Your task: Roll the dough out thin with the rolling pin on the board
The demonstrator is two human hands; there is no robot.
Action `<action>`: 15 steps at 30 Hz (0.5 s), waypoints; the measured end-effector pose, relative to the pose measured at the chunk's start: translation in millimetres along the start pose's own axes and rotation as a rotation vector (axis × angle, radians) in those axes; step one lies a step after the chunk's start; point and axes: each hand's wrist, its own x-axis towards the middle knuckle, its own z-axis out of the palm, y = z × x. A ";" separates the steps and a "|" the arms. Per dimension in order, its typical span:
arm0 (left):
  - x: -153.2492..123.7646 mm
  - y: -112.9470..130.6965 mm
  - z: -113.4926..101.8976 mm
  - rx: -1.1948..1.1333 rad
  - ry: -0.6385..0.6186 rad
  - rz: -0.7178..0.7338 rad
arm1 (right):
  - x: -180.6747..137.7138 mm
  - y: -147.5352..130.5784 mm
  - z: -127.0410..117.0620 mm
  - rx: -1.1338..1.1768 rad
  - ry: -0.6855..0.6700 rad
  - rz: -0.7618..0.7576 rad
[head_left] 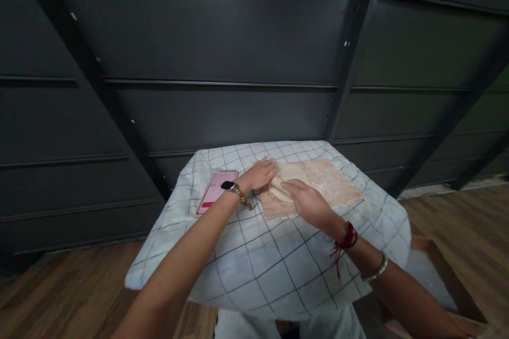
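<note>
Tablecloth (254, 267): white with a dark grid, its near edge draping over the person's lap.
Right hand (310, 202): grasping the near edge of the dough between thumb and fingers.
Dough sheet (293, 172): pale, already flattened; shaping looks partway along, with the sheet not yet lifted clear of its board. It lies between the hands, just beyond the right fingers and right of the left ones.
Left hand (259, 175): released, fingers extended, tips at the dough's left edge.
Floured board (338, 188): tan, under the dough, bare toward the right.
Pink-screened phone (217, 190): left of the board.
Wall (222, 37): dark panels behind everything.
</note>
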 end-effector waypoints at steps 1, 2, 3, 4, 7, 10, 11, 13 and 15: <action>7.6 1.3 -3.9 0.007 0.027 0.008 | 4.6 9.1 -4.2 0.046 0.020 -0.020; 15.3 2.7 -7.7 0.014 0.051 0.018 | 8.6 17.5 -7.5 0.073 0.037 -0.038; 22.7 4.1 -10.8 0.023 0.069 0.031 | 11.7 24.8 -9.7 0.079 0.046 -0.051; 29.6 5.3 -12.8 0.032 0.078 0.044 | 13.6 30.8 -10.4 0.068 0.042 -0.060; 47.1 6.4 -10.1 0.041 0.059 0.072 | 12.0 42.0 -3.6 -0.023 -0.008 -0.081; 60.3 4.2 2.4 0.027 0.009 0.079 | 4.8 47.2 11.0 -0.073 -0.032 -0.133; 64.0 3.4 6.7 0.022 -0.004 0.074 | 3.0 48.9 15.5 -0.068 -0.030 -0.143; 69.9 2.4 12.9 0.020 -0.030 0.052 | 1.7 53.8 21.7 -0.051 -0.021 -0.128; 73.3 3.1 14.9 0.022 -0.070 0.027 | 3.0 60.2 24.3 -0.064 -0.026 -0.078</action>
